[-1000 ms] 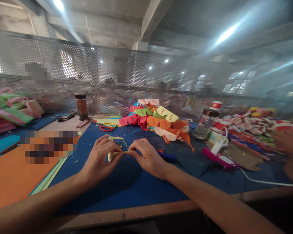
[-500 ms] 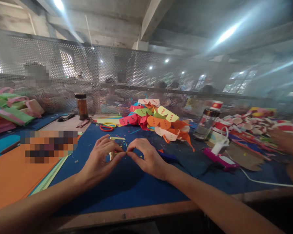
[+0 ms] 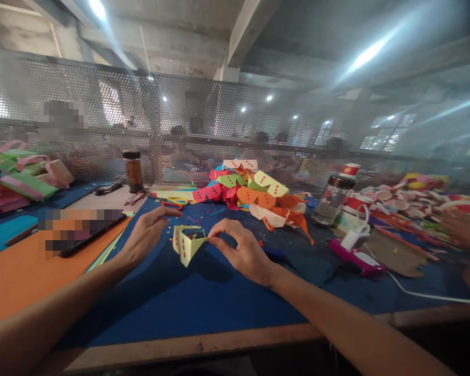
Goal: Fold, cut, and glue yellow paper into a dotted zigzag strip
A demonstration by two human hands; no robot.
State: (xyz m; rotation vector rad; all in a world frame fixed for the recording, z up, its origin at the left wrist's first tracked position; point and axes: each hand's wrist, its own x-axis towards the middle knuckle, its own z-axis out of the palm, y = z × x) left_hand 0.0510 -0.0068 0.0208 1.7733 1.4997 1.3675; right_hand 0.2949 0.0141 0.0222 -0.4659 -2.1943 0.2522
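My right hand (image 3: pixel 241 250) pinches one end of a folded pale-yellow paper strip (image 3: pixel 186 244) with red dots, held just above the blue mat (image 3: pixel 203 297). My left hand (image 3: pixel 147 232) is off the strip, a little to its left, with fingers stretched out and nothing in them. A heap of folded paper pieces (image 3: pixel 254 196) in orange, red, yellow and green lies behind the hands.
Orange paper sheets (image 3: pixel 19 277) lie at the left with a dark phone (image 3: pixel 90 237) on them. Scissors (image 3: pixel 172 201), a brown jar (image 3: pixel 133 171), a glass bottle (image 3: pixel 331 201), a pink device with white charger (image 3: pixel 356 250) and another person's hand (image 3: pixel 464 227) at right. Perforated metal screen behind.
My left hand let go of the strip and moved left and away. The strip sprang open into a zigzag loop, held by my right hand alone.
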